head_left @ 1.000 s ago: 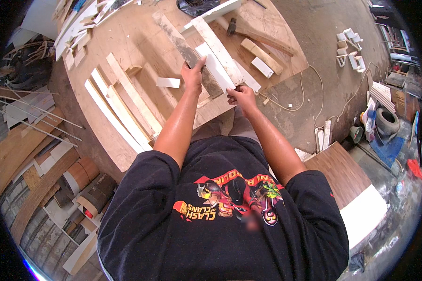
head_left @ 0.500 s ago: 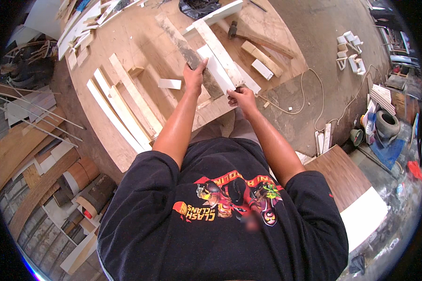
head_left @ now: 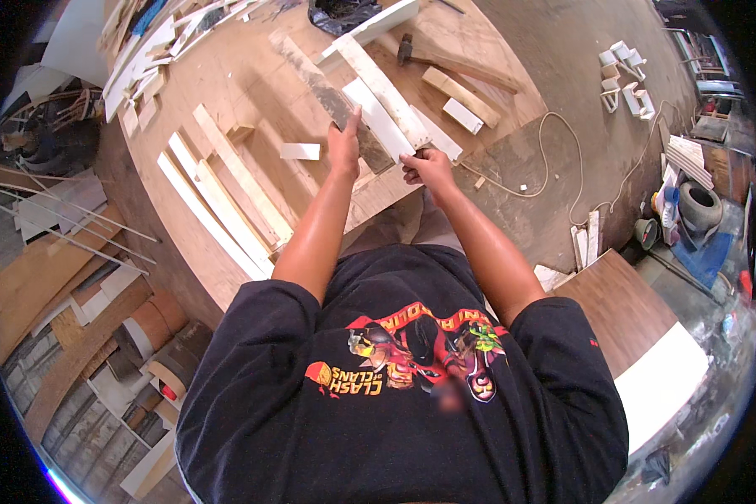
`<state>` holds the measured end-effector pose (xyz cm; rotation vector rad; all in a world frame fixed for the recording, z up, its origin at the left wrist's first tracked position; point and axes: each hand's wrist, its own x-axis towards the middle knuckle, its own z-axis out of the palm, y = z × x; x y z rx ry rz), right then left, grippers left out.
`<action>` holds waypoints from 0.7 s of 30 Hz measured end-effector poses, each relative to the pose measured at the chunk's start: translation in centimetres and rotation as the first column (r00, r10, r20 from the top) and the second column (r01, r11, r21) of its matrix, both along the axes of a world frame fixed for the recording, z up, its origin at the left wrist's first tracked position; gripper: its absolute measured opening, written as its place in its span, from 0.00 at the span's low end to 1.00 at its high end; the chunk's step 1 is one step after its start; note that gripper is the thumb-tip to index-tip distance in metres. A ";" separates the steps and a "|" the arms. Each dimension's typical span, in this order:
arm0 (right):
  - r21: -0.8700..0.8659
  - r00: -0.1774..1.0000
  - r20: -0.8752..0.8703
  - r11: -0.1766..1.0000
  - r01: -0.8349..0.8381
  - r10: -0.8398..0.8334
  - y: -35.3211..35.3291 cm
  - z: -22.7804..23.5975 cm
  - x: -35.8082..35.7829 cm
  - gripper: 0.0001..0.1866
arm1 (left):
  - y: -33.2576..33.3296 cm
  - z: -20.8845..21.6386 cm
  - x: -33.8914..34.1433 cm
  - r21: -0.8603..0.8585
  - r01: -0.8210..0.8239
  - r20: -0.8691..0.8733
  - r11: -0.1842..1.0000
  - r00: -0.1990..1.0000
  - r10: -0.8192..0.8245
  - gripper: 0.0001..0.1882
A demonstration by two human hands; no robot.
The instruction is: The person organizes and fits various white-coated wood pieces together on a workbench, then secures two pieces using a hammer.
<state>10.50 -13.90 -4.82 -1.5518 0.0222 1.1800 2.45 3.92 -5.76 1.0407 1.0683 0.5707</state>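
Observation:
My left hand (head_left: 344, 149) is closed around the sides of a grey-stained wooden plank (head_left: 315, 81), its thumb reaching to a narrow white strip (head_left: 376, 114). At the strip's near end, the thumb and bent fingers of my right hand (head_left: 428, 168) pinch it. Its other fingers are curled underneath and partly hidden. A pale wooden bar (head_left: 378, 82) lies along the strip's right side, its far end meeting a white crosspiece (head_left: 382, 23). Right of these lie a hammer (head_left: 458, 65), a wooden block (head_left: 462, 97) and a white-faced block (head_left: 463, 116).
Long pale strips (head_left: 231, 172) and a small white piece (head_left: 300, 151) lie left on the workbench (head_left: 256, 92). Offcuts (head_left: 147, 88) crowd its far left. A cord (head_left: 554, 160) crosses the floor at right, near white-and-wood pieces (head_left: 622, 76) and a tyre (head_left: 700, 206).
The view has shifted slightly, so the bench things appear a little further left. Both hands keep nearly the same places at the plank and strip.

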 end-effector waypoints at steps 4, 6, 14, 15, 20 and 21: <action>-0.002 1.000 0.005 1.000 0.006 -0.006 0.0 -0.3 -0.2 0.13 | -2.5 2.8 0.2 0.180 0.029 -0.258 0.983 0.966 0.019 0.34; -0.005 1.000 0.008 1.000 0.011 -0.011 0.1 -0.3 -0.2 0.13 | -2.3 2.5 -0.1 0.208 0.059 -0.235 0.976 0.972 -0.009 0.32; 0.032 1.000 0.004 0.999 0.014 -0.014 0.1 -0.7 -0.2 0.14 | -2.5 2.8 0.2 0.231 0.088 -0.161 0.969 0.986 -0.051 0.28; 0.035 1.000 0.006 0.999 0.016 -0.016 0.1 -0.8 -0.3 0.14 | -2.5 2.8 0.2 0.236 0.079 -0.162 0.969 0.986 -0.041 0.28; 0.021 1.000 -0.002 1.000 0.018 -0.018 0.1 -1.2 -0.2 0.14 | -2.5 2.4 0.2 0.217 0.043 -0.135 0.975 0.991 -0.014 0.28; 0.023 1.000 0.000 1.000 0.016 -0.016 0.1 -1.1 -0.1 0.14 | -2.4 2.2 0.1 0.220 0.049 -0.152 0.974 0.988 -0.016 0.28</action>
